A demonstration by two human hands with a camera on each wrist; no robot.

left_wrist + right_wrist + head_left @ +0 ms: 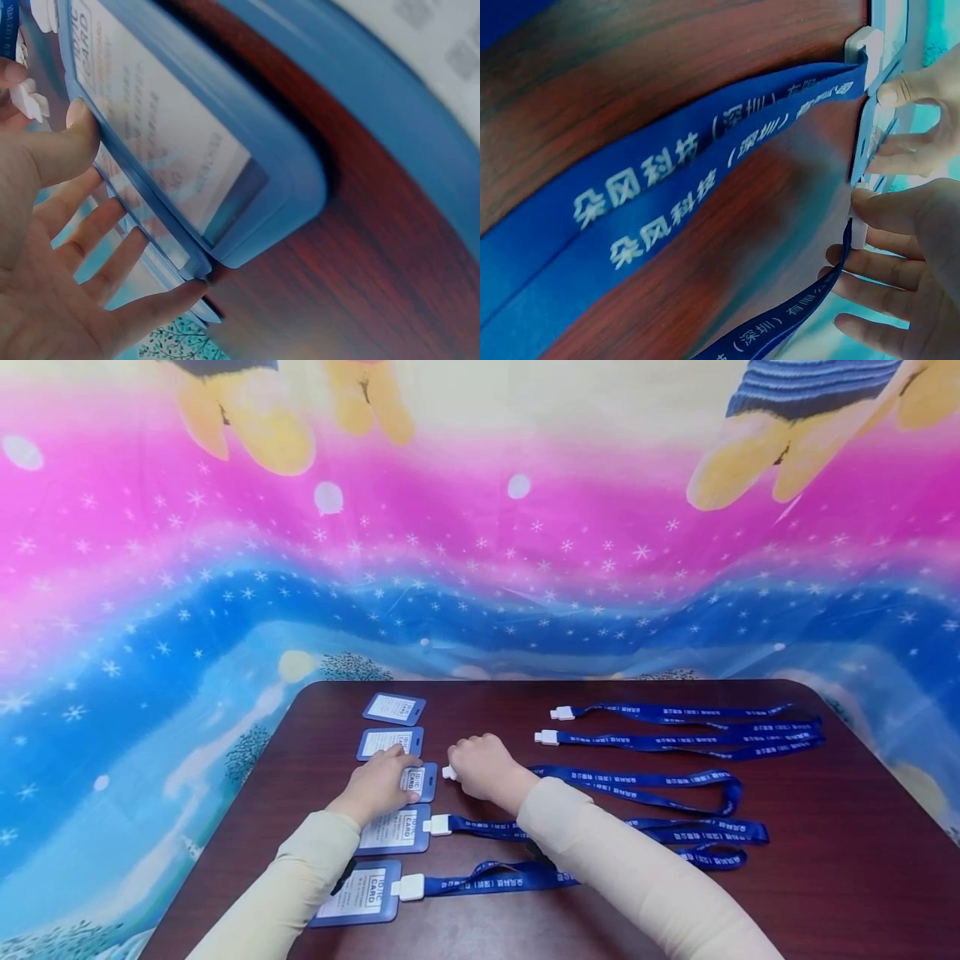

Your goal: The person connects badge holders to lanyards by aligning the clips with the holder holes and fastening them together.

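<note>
My left hand (pixel 375 783) holds a blue ID card holder (pixel 427 782), third in a column of card holders, between thumb and fingers at its edges. Part of that holder is hidden under the hand. Just to the right, my right hand (pixel 486 768) pinches the white plastic clip (pixel 859 225) of a blue lanyard (pixel 637 777) printed with white characters. A small space separates the clip from the slotted end of the holder in the head view. The lanyard's strap trails rightward across the table.
Nearer me, two card holders (pixel 367 893) have white clips (pixel 412 887) with lanyards attached. Two loose card holders (pixel 395 708) lie farther back on the left. Opposite them are two lanyards (pixel 675 740) on the dark wooden table (pixel 480 710). A patterned cloth (pixel 480 568) hangs behind.
</note>
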